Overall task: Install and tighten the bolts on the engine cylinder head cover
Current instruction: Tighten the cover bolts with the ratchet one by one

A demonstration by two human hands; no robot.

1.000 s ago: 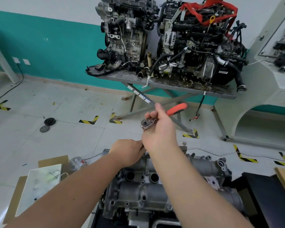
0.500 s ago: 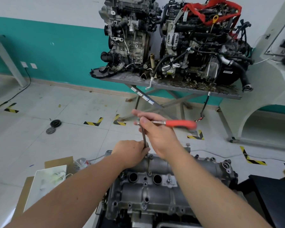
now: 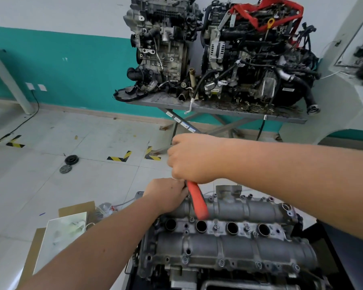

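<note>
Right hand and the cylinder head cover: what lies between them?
In the head view, the ratchet's red handle runs down from the right hand to the cylinder head cover. The left hand rests on the cover beside it.

Left hand (image 3: pixel 166 194) reaches in from 7 o'clock, fingers curled, knuckles up. Right hand (image 3: pixel 194 159) enters from 3 o'clock, fisted, just above it.

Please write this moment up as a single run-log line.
right hand: grips ratchet | left hand: at far edge of cylinder head cover, steadying | bolt: hidden
</note>
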